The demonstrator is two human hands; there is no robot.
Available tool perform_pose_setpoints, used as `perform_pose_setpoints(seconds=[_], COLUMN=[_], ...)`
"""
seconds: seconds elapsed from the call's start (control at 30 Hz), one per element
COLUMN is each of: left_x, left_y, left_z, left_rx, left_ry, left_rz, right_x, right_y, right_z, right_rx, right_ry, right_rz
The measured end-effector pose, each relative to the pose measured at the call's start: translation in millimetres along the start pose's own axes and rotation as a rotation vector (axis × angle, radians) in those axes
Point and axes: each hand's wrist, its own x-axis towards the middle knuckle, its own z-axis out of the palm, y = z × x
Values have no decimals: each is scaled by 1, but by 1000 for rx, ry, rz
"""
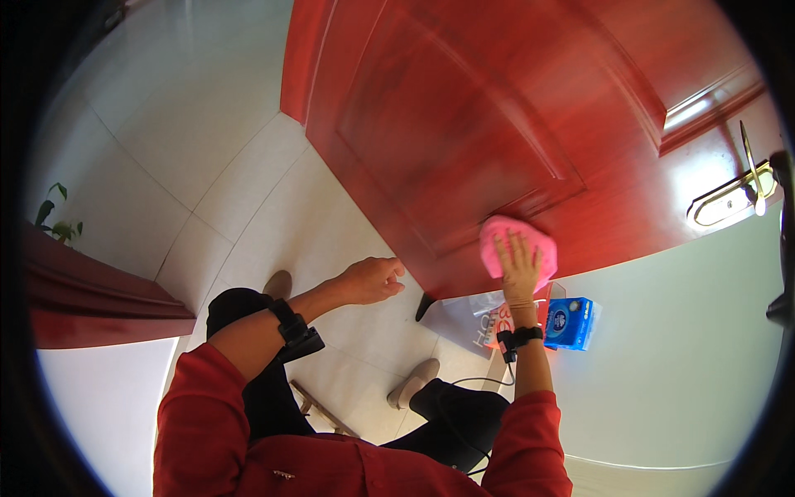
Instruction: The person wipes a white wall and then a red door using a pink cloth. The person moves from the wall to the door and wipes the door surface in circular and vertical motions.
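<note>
My right hand [522, 264] presses a pink cloth [487, 248] flat against the lower part of a reddish-brown panelled wooden door [435, 143], below the corner of its raised moulding. The fingers are spread over the cloth, which looks slightly blurred. By the door's near left edge is my left hand [376, 279], with nothing visible in it. Its fingers are loosely curled with a gap towards the thumb; whether the fingertips touch the door edge is hard to tell.
A gold-coloured lever handle [726, 202] sits on the door at right. Beneath my right forearm are a blue tissue pack [568, 323] and a grey bag [456, 323] with lettering. A wooden frame [112, 310] and a plant [59, 217] are at left. A wooden stool [323, 410] is under me.
</note>
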Motion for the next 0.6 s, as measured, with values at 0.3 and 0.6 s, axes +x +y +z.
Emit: perform_pose_setpoints(seconds=[0.3, 0.6], left_x=[-1, -1], left_y=[4, 2], left_z=[-1, 1], left_rx=[-2, -2], left_ry=[-34, -49], left_rz=[-33, -66], right_x=[-54, 30], right_y=[-9, 73], right_z=[30, -111], right_rx=[73, -96], right_ry=[-186, 459], right_rz=[-120, 316])
